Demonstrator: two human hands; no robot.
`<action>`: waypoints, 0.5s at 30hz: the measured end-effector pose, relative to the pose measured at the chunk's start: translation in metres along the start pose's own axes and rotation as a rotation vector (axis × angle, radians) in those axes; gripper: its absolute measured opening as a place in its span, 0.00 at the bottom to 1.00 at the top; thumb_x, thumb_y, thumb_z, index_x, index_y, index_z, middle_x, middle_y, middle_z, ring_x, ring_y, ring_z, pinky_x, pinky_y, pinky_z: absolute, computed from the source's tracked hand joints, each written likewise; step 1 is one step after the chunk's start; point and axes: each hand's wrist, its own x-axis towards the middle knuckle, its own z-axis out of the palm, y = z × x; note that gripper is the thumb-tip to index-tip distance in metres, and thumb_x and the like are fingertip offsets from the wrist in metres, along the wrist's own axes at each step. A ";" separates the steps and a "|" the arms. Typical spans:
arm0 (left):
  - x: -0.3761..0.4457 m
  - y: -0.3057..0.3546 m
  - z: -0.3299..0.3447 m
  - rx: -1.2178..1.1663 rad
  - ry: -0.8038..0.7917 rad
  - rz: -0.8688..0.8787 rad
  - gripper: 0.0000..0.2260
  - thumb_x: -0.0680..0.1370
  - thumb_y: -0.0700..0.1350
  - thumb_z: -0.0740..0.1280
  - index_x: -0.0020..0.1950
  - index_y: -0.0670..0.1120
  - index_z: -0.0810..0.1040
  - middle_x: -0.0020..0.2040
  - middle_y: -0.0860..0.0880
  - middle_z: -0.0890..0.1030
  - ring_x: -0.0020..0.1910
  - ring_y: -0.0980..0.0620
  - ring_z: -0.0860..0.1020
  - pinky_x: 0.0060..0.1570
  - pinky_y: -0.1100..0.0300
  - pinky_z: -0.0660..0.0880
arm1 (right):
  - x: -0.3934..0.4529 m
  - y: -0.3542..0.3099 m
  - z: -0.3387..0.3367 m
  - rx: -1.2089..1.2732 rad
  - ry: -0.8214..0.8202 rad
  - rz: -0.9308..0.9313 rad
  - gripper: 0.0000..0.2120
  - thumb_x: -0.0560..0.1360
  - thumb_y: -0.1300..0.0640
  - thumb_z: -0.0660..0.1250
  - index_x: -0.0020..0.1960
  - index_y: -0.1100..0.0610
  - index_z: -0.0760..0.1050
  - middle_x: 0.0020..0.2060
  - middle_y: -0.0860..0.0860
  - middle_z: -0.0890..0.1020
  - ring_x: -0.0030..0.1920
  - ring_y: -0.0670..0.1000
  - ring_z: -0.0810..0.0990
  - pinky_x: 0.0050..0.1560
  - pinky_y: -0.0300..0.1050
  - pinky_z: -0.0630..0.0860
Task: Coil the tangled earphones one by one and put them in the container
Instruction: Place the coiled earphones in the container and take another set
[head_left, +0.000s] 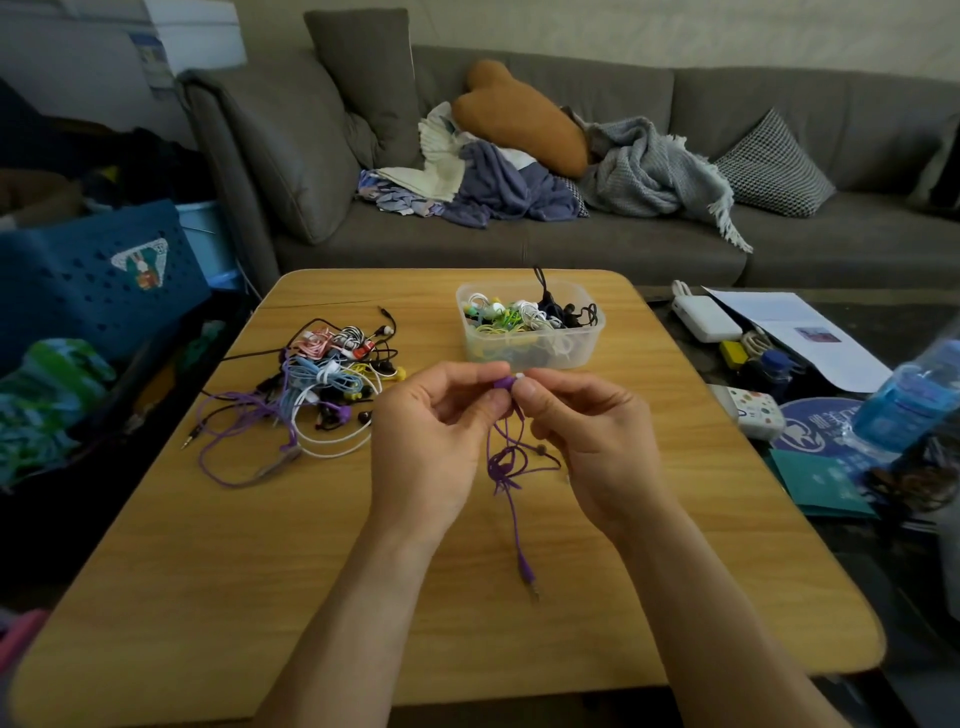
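Purple earphones (506, 457) hang knotted, plug down, above the worktop. Tangled earphone pile (322, 384) lies left. Clear container (530, 325) holds coiled sets.

A wooden table (218, 561) with rounded corners fills the lower centre of the frame. Behind it, across the upper frame, stands a grey sofa (649, 244) carrying an orange cushion (519, 119), a grey knitted blanket (654, 171), a purple garment (498, 189) and a checked cushion (774, 166) at upper right. At left sits a dark blue perforated basket (78, 280), with a green and blue cloth (52, 384) below it. At right, on a dark surface, lie a white charger block (704, 317), white printed papers (795, 332), a blue water bottle (909, 395), blurred, and a teal booklet (821, 483).
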 end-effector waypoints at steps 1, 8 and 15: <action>-0.001 0.001 0.001 0.018 0.008 0.024 0.11 0.72 0.30 0.72 0.47 0.45 0.83 0.42 0.50 0.86 0.44 0.53 0.85 0.47 0.63 0.79 | -0.001 0.000 0.001 0.009 0.001 -0.022 0.08 0.62 0.57 0.78 0.41 0.56 0.86 0.34 0.52 0.85 0.32 0.46 0.77 0.36 0.42 0.71; -0.003 -0.003 0.001 0.171 0.080 0.135 0.12 0.73 0.31 0.72 0.47 0.49 0.83 0.45 0.49 0.85 0.45 0.55 0.84 0.48 0.60 0.80 | -0.005 0.000 0.008 0.037 -0.005 -0.051 0.08 0.69 0.67 0.73 0.48 0.65 0.83 0.33 0.50 0.85 0.31 0.42 0.80 0.35 0.33 0.75; -0.004 -0.007 -0.001 0.244 0.156 0.188 0.15 0.72 0.31 0.73 0.44 0.53 0.82 0.43 0.50 0.85 0.44 0.53 0.84 0.48 0.53 0.81 | -0.002 0.008 0.010 0.045 -0.006 0.083 0.13 0.64 0.57 0.76 0.47 0.60 0.86 0.41 0.57 0.86 0.40 0.50 0.79 0.40 0.42 0.73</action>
